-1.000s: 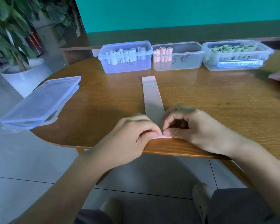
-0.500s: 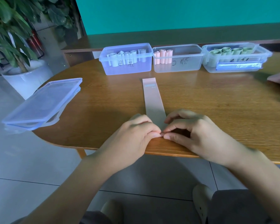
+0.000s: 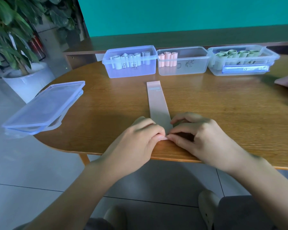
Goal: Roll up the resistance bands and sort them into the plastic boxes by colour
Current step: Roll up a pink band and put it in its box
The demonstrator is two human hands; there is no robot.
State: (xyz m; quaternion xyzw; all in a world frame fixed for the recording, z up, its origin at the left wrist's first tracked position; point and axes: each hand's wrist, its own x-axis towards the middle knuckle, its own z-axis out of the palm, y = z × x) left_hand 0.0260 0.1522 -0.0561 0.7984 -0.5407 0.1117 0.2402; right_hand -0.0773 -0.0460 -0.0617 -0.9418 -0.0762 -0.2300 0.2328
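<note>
Rolling: left hand [image 3: 136, 138] and right hand [image 3: 194, 138] are pinching the pink band [image 3: 157, 103] at its near end; starting a tight curl
Destination: middle box [image 3: 183, 68] is holding pink rolls

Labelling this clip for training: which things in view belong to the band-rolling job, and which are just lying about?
Job: pink band, pinched by left hand and right hand; three boxes: left, middle, right.

Lying about: stacked lids, potted plant.
</note>
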